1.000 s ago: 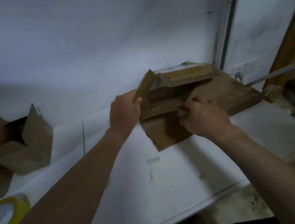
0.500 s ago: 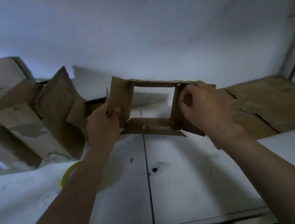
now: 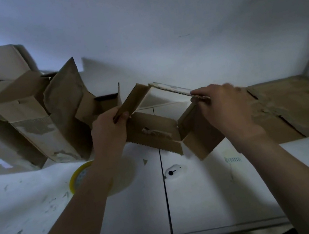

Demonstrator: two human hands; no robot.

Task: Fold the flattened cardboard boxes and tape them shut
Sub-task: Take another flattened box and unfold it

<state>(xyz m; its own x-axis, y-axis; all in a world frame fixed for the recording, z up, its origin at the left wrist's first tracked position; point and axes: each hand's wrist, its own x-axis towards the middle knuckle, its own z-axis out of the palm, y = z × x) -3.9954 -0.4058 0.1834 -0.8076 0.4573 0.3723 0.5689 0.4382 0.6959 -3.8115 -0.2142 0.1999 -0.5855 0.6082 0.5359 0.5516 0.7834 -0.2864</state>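
Reaching forward from the bottom edge, both forearms stretch out over the white table [image 3: 205, 200], where a yellow-rimmed tape roll [image 3: 75, 178] lies partly hidden under the left wrist. Beyond it the left hand [image 3: 110, 130] pinches the left wall of a small cardboard box [image 3: 152, 133], thumb on the near face. The right hand [image 3: 225, 112] grips the upper right edge with its fingers curled over it. The box sits between the two hands and appears to be held clear of the table. It is opened into a skewed tube that one can look straight through, and its near flaps hang loose. The step in hand looks like squaring up a flattened box. The next move calls for pushing the corners true, folding one end's flaps inward and freeing a hand for the tape. Farther off, a stack of flattened boxes [image 3: 296, 108] lies at the right and opened boxes [image 3: 26, 118] crowd the left, all against the pale wall [image 3: 153, 24].
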